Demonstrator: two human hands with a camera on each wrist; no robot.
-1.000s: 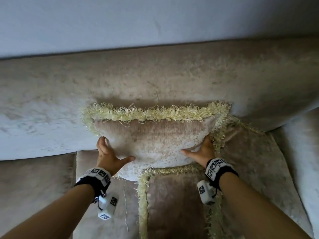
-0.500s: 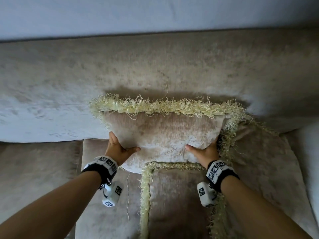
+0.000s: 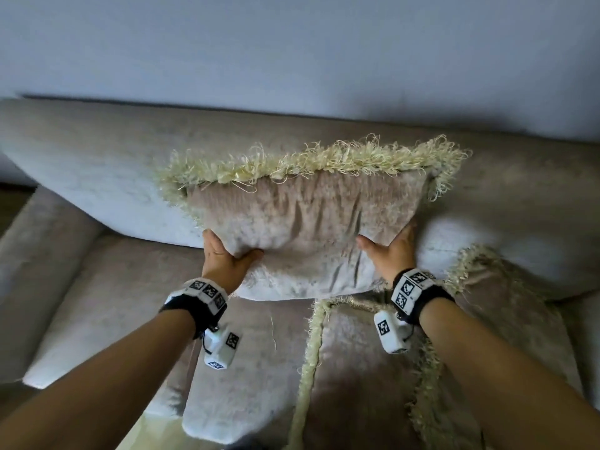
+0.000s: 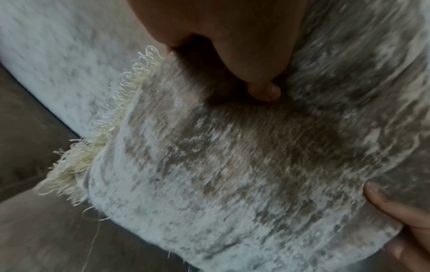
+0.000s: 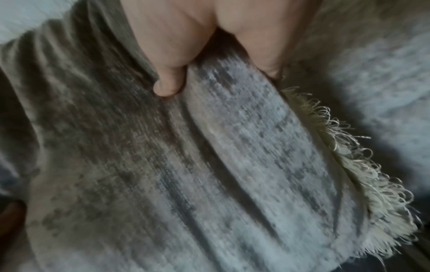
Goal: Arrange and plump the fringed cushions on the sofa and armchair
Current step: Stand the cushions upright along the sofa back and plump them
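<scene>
A beige velvet cushion (image 3: 305, 222) with a pale yellow fringe is held up against the sofa backrest (image 3: 97, 170). My left hand (image 3: 224, 258) grips its lower left side, thumb pressed into the front (image 4: 263, 92). My right hand (image 3: 389, 251) grips the lower right side, thumb (image 5: 167, 86) on the front and fingers behind. The fabric creases between my hands. A second fringed cushion (image 3: 363, 378) lies flat on the seat below. A third fringed cushion (image 3: 506, 293) leans at the right.
The sofa's left armrest (image 3: 35, 261) rises at the left, with the seat cushion (image 3: 123, 313) beside it. A plain grey wall (image 3: 292, 53) stands behind the backrest.
The cushion has been lifted higher against the backrest and shifted left, clear of the cushion at the right. Both hands keep their grip on its sides. The view has pulled back.
</scene>
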